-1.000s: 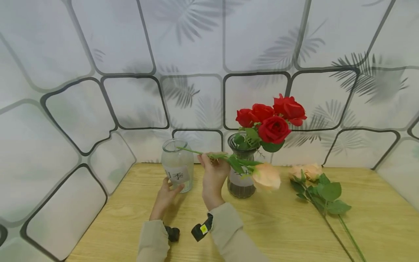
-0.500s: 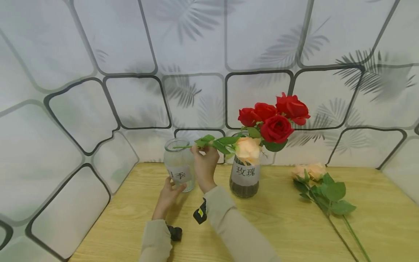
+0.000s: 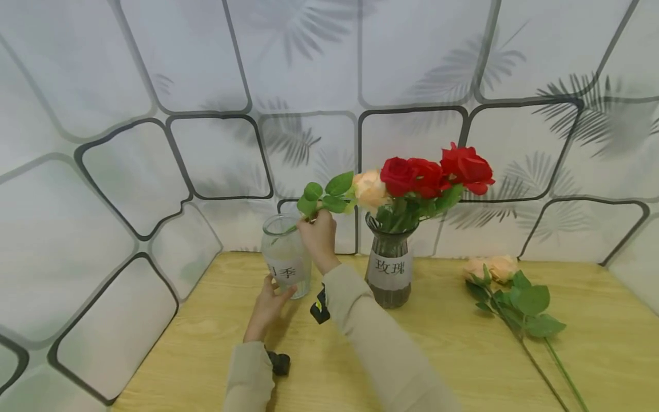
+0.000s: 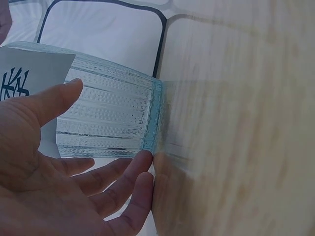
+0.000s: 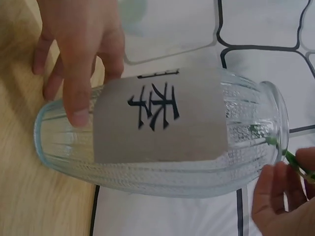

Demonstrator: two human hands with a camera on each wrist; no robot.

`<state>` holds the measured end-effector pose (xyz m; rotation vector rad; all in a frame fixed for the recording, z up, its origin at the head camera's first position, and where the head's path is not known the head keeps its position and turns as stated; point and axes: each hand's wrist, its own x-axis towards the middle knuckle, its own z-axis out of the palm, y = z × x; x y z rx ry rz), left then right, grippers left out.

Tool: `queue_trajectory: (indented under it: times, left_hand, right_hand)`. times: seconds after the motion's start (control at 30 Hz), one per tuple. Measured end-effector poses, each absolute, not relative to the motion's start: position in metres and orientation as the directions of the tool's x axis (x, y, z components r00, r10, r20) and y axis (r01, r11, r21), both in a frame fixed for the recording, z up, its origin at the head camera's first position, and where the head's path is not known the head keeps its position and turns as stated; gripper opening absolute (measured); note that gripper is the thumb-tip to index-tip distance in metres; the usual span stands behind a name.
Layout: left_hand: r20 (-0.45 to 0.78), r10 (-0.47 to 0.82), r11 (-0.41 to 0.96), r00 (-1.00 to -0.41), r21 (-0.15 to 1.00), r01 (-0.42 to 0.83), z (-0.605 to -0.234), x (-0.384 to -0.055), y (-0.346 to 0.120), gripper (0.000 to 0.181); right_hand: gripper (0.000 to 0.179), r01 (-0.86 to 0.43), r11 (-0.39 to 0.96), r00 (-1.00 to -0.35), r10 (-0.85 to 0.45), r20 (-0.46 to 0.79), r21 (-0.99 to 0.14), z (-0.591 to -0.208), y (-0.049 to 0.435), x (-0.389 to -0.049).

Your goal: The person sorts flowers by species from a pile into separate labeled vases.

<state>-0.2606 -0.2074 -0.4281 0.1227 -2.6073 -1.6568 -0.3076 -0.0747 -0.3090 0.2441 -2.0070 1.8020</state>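
A clear glass vase with a white paper label stands upright at the left of the table. My left hand holds it low down, its thumb over the front and its fingers around the side near the base. Above the rim, my right hand pinches the green stem of an artificial peach rose. The stem slants down left, and its end is inside the vase mouth. The bloom points right, close against the red roses, with its leaves above my right fingers.
A smoky grey vase, labelled too, holds the several red roses just right of my right forearm. Peach roses with leafy stems lie on the wooden table at the right. A patterned wall covering rises behind.
My right hand has risen and moved left, tilting the peach rose so its bloom went up and its stem end went into the vase mouth. My left hand stays on the glass vase.
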Motion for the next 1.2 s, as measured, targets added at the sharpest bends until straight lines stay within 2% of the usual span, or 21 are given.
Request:
queue_trajectory:
  times: [0.17, 0.33, 0.47, 0.57, 0.67, 0.83, 1.0, 1.2]
  left_hand:
    - [0.010, -0.100, 0.433, -0.995, 0.900, -0.035, -0.427, -0.262, -0.208, 0.079]
    - [-0.001, -0.095, 0.427, -0.995, 0.903, -0.041, -0.428, -0.261, -0.208, 0.079]
    - [-0.005, -0.091, 0.428, -0.996, 0.903, -0.044, -0.428, -0.260, -0.208, 0.079]
    - [0.000, -0.096, 0.431, -0.995, 0.901, -0.042, -0.429, -0.260, -0.207, 0.078]
    - [0.001, -0.100, 0.428, -0.995, 0.903, -0.042, -0.429, -0.260, -0.206, 0.078]
    - [-0.006, -0.092, 0.425, -0.996, 0.904, -0.044, -0.428, -0.259, -0.205, 0.079]
    - [-0.002, -0.086, 0.431, -0.996, 0.902, -0.039, -0.429, -0.260, -0.207, 0.078]
    - [0.004, -0.085, 0.436, -0.996, 0.899, -0.034, -0.430, -0.262, -0.209, 0.080]
  right_hand:
    - [0.016, -0.290, 0.222, -0.950, 0.048, 0.308, -0.931, -0.298, -0.075, -0.314]
    - [0.025, -0.285, 0.381, -0.958, -0.076, 0.278, -0.879, -0.290, -0.074, -0.320]
    - [0.007, -0.274, 0.477, -0.961, -0.175, 0.215, -0.835, -0.284, -0.074, -0.322]
    - [0.039, -0.237, 0.515, -0.966, -0.218, 0.141, -0.824, -0.283, -0.073, -0.322]
    - [0.064, -0.195, 0.479, -0.969, -0.227, 0.094, -0.856, -0.285, -0.072, -0.320]
    - [0.075, -0.091, 0.299, -0.976, -0.215, 0.025, -0.950, -0.294, -0.064, -0.315]
    - [0.068, -0.048, 0.213, -0.979, -0.205, 0.003, -0.976, -0.305, -0.050, -0.307]
    - [0.053, -0.076, 0.236, -0.987, -0.159, 0.039, -0.969, -0.318, -0.035, -0.300]
